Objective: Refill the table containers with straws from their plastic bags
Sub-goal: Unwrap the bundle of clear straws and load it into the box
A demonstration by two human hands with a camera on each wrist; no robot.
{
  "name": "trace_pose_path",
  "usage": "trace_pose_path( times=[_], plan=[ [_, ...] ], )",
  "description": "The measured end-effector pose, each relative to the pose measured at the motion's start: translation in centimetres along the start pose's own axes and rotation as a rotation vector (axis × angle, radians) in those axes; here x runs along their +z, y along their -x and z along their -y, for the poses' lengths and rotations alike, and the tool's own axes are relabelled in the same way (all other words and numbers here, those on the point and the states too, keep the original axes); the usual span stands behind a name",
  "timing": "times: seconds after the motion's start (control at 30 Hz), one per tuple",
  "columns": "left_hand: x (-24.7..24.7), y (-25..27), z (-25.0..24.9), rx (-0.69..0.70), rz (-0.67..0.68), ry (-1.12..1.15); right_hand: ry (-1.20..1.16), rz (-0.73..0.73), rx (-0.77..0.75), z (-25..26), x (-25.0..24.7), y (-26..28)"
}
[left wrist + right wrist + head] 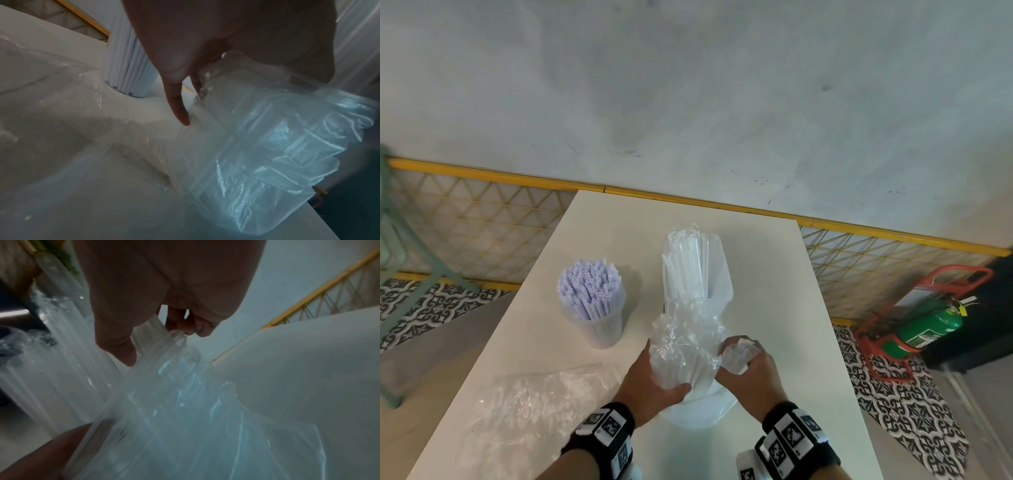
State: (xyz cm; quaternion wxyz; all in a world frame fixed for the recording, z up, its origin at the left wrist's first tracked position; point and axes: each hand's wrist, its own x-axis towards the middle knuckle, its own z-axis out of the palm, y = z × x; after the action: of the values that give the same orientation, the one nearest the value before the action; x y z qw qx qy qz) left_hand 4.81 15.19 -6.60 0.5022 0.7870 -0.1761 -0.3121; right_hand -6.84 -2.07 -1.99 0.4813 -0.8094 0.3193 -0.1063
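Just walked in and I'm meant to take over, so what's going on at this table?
A person is refilling straw holders. The left hand grips a crinkled clear plastic bag of white straws, while the right hand pinches the bag's open end. Behind it, a clear container holds only some white straws. The round container of lilac straws looks full, and an emptied clear bag lies on the white table.
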Motion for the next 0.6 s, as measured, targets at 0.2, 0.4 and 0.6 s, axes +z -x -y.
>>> trace_pose_path(
  times=[0.2, 0.4, 0.6],
  plan=[
    [-0.1, -0.2, 0.2, -0.017, -0.003, -0.034, 0.017, -0.023, -0.069, 1.4, -0.6, -0.1],
    [-0.1, 0.1, -0.5, 0.001, -0.005, -0.029, -0.006, -0.001, -0.075, 3.1, -1.8, -0.7],
    [-0.2, 0.1, -0.6, -0.011, -0.006, -0.04, 0.012, 0.001, -0.1, 4.2, -2.4, -0.8]
  ],
)
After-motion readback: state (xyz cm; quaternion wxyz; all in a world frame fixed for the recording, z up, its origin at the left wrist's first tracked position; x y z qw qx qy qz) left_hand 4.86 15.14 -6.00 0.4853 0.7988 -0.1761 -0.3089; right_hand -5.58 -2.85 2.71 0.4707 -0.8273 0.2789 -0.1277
